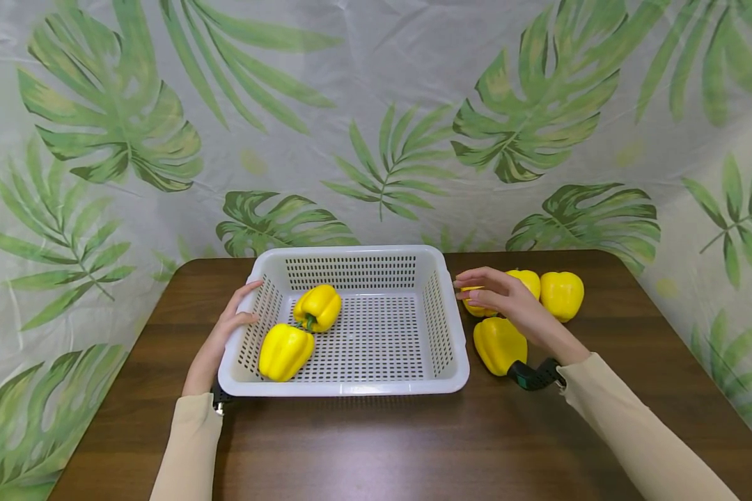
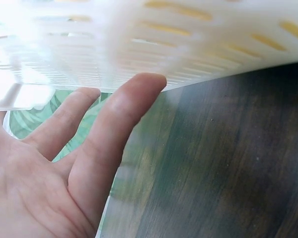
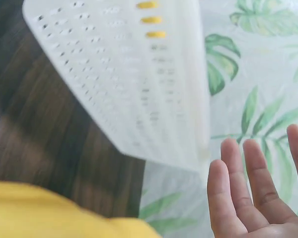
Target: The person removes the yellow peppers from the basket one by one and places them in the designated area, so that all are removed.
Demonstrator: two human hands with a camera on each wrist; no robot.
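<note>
Two yellow bell peppers, one farther back [image 1: 317, 307] and one nearer [image 1: 286, 353], lie in the left part of a white perforated basket [image 1: 345, 388]. At the basket's left side is my left hand [image 1: 216, 344], its fingertips right at the rim. From the left wrist view, its extended fingers [image 2: 121, 106] reach to the outer wall. My right hand [image 1: 520, 306] hovers just right of the basket with nothing in its grasp, over several more yellow peppers [image 1: 500, 344]. It partly hides the pepper beneath it. In the right wrist view its fingers [image 3: 260, 173] are spread.
Dark brown wood table [image 1: 351, 445] carries the basket and peppers. Another pepper [image 1: 562, 296] sits at the far right of the group. A leaf-printed cloth [image 1: 388, 83] hangs behind the table's back edge. Each wrist wears a black strap [image 1: 533, 376].
</note>
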